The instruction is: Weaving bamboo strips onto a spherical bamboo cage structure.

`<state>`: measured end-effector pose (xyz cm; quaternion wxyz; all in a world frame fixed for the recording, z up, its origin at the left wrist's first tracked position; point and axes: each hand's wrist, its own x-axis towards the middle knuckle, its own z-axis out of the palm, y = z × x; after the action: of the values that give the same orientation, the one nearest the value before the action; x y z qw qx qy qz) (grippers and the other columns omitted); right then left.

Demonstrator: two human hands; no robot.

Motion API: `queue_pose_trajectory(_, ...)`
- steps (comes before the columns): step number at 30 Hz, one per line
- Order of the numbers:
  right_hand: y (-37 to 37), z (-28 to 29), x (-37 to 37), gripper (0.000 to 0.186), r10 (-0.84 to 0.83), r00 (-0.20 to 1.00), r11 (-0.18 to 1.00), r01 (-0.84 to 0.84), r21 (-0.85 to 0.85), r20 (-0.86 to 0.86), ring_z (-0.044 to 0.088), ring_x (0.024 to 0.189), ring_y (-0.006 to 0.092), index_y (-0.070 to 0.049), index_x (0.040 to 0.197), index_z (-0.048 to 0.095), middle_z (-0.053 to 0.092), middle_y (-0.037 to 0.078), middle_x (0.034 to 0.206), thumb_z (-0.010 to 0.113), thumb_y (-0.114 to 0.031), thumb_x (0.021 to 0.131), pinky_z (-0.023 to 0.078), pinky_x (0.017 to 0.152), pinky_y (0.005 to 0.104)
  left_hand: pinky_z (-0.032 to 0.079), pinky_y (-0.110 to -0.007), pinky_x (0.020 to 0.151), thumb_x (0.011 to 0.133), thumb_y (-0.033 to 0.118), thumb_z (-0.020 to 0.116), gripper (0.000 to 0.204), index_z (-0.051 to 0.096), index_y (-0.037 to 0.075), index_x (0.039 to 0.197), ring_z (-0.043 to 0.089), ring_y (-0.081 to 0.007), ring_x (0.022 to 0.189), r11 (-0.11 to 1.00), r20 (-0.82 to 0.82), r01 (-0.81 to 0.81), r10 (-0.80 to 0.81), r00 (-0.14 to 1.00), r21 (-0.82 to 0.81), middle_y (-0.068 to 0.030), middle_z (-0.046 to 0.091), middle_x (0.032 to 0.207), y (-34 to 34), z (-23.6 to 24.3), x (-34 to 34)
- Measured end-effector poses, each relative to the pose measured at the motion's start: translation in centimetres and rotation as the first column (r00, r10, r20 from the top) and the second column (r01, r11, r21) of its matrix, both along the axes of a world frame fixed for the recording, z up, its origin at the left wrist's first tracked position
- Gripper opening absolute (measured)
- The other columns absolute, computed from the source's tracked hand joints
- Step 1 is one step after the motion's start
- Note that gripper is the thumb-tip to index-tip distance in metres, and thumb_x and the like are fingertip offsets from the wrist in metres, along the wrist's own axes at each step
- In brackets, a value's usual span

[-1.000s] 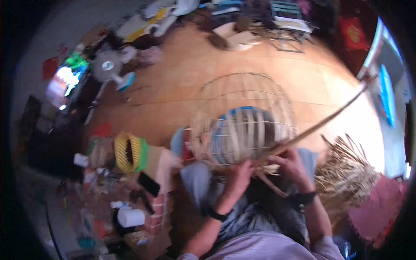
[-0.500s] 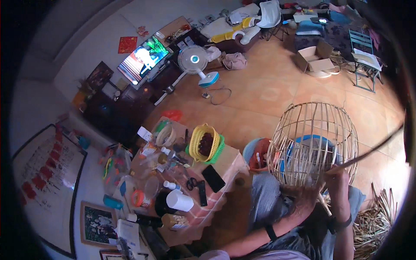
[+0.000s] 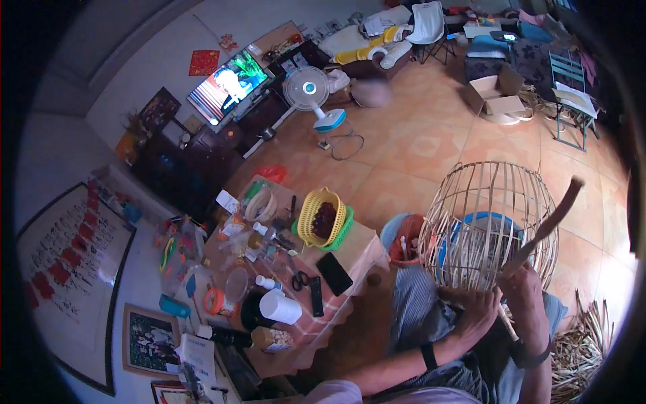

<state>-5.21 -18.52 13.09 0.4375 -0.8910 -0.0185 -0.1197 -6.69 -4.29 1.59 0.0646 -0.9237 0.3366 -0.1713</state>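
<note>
At the lower right, my right hand (image 3: 521, 289) is closed on a long brownish strip (image 3: 552, 222) that rises diagonally in front of an open-weave cage basket (image 3: 471, 182) of pale slats. My left hand (image 3: 474, 313) is just left of it, fingers curled round a piece of the strip material low at the basket's near side; exactly what they grip is partly hidden. A pale stick (image 3: 506, 323) slants down between my hands over my lap. Through the slats a blue-rimmed round container (image 3: 484, 217) shows behind or within the basket.
A table (image 3: 356, 296) at left holds a yellow basket (image 3: 316, 202), phone, scissors, cup and clutter. A basin (image 3: 397, 229) is beside the cage. Dry strips (image 3: 582, 350) lie at lower right. Behind are a fan (image 3: 306, 87), television (image 3: 229, 87), cardboard box (image 3: 484, 94) and folding chair (image 3: 565, 101).
The view has swung left, bringing the table, wall and television further in. Since half a second ago the long strip's upper end has come leftward and tilted more upright in my right hand.
</note>
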Motion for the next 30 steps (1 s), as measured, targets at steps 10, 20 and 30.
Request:
queue_pose_trajectory(10,-1.4,-4.4,-0.7,0.013,0.043,0.989,0.974,-0.010,-0.228,0.142,0.063,0.085,0.0345,-0.005,0.093,0.070,0.064,0.010,0.095,0.075,-0.008,0.082,0.052,0.071,0.0471,0.048,-0.043,0.089,0.097,0.014,0.055,0.027,0.067,0.003,0.119,0.061,-0.0266,0.098,0.998,-0.091,-0.055,0.059,0.994,0.042,-0.0108,0.062,0.102,-1.0,-0.5,0.5)
queue_pose_trajectory(20,-1.2,-8.0,-1.3,0.021,-0.030,0.988,0.918,0.088,-0.387,0.154,0.069,0.089,0.0367,-0.011,0.096,0.071,0.068,0.014,0.094,0.078,-0.016,0.077,0.056,0.069,0.0476,0.050,-0.049,0.097,0.094,0.009,0.057,0.028,0.068,0.000,0.119,0.064,-0.0358,0.111,0.880,-0.311,-0.022,-0.143,0.940,-0.474,-0.0192,0.067,0.112,-0.5,-2.7,2.7)
queue_pose_trajectory(30,0.0,-11.1,-0.7,0.026,-0.171,0.979,0.944,0.195,-0.265,0.114,0.073,0.084,0.0423,-0.007,0.108,0.069,0.071,0.016,0.096,0.074,-0.002,0.083,0.058,0.069,0.0472,0.053,-0.046,0.092,0.096,0.007,0.058,0.034,0.062,0.000,0.130,0.065,-0.0371,0.108,0.821,-0.412,-0.022,-0.263,0.872,-0.570,-0.0179,0.065,0.116,0.6,-4.5,2.9)
